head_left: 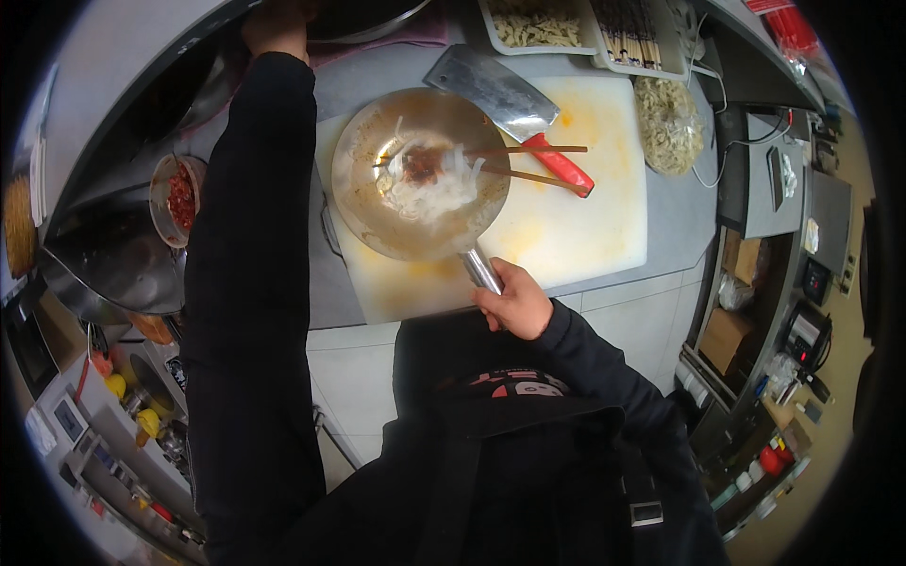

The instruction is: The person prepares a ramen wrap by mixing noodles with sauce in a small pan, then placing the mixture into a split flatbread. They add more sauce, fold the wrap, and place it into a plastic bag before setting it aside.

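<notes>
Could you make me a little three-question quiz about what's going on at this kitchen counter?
1. True or false: the right hand grips the handle of the metal pan.
2. What lies on the white cutting board beside the pan? A) a cleaver with a red handle B) a rolling pin C) a whisk
3. Fill in: the left hand reaches toward the ____ edge of the picture.

Key: 1 true. 2 A, the cleaver; chopsticks rest on the pan's rim nearby. 3 top; what it touches there cannot be made out.
</notes>
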Available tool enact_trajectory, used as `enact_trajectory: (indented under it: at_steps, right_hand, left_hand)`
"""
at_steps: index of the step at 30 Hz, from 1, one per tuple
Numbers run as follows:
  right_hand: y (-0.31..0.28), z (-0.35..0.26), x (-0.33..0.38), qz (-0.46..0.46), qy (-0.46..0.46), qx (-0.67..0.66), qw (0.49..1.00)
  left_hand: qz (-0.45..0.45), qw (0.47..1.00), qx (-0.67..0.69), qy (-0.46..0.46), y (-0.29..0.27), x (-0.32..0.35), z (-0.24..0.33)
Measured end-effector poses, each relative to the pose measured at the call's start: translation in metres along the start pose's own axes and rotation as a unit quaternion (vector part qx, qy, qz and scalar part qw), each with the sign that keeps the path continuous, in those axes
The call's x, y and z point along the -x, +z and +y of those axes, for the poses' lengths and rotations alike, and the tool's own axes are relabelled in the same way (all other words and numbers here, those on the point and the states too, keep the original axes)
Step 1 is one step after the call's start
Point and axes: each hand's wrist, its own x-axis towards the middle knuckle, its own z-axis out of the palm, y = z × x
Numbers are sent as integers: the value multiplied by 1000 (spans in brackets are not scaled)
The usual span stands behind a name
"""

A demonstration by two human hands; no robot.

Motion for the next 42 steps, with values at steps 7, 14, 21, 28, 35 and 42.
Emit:
enact_trajectory:
  at_steps: [7, 14, 21, 28, 35, 42]
  right_hand:
    - [0, -4, -8, 2, -5, 23, 1000]
    - [2, -4, -14, 11, -3, 20, 1000]
    - [8, -11, -22, 20, -34, 17, 999]
    - [13, -4, -35, 24, -33, 20, 999]
    - [15, -2, -38, 23, -28, 17, 999]
    - [16, 5, -39, 19, -36, 6, 999]
  left_hand:
    - [-88, 982, -113, 120, -5, 38, 28]
    - [-44, 997, 70, -6, -11, 77, 73]
    - [21, 997, 74, 10, -33, 106, 119]
    - [21, 998, 57, 11, -54, 117, 129]
    - [20, 996, 84, -17, -69, 125, 130]
    - [-6, 995, 102, -24, -103, 170, 158]
